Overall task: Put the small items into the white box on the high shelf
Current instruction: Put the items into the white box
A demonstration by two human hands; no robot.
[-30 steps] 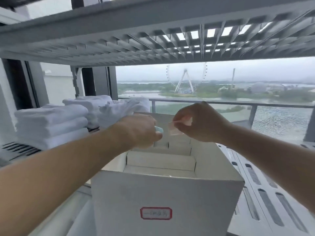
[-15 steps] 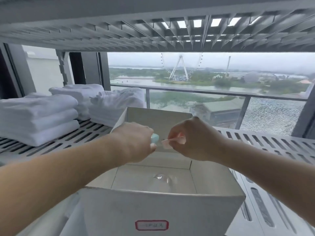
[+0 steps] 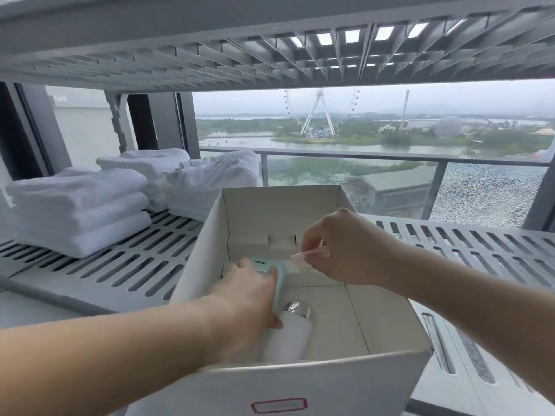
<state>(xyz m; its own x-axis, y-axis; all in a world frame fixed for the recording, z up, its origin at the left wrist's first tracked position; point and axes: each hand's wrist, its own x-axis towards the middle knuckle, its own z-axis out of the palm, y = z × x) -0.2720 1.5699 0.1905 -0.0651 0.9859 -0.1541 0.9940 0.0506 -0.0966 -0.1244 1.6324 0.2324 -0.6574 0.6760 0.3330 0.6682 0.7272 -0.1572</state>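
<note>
White box (image 3: 210, 244); white bottle (image 3: 288, 337) inside

Grey slotted shelf (image 3: 126, 265), long oval cut-outs across its surface, with a second ribbed shelf deck (image 3: 210, 52) above it. On it at the left: a stack of folded white towels (image 3: 79, 205), another folded pile (image 3: 144, 166) behind it, and a looser white bundle (image 3: 210, 181) just beside that, touching. White box (image 3: 336, 388) sits open-topped on the shelf near the front edge, right of the towels, with a red-outlined label (image 3: 279, 405) on its front wall; text unreadable.
</note>
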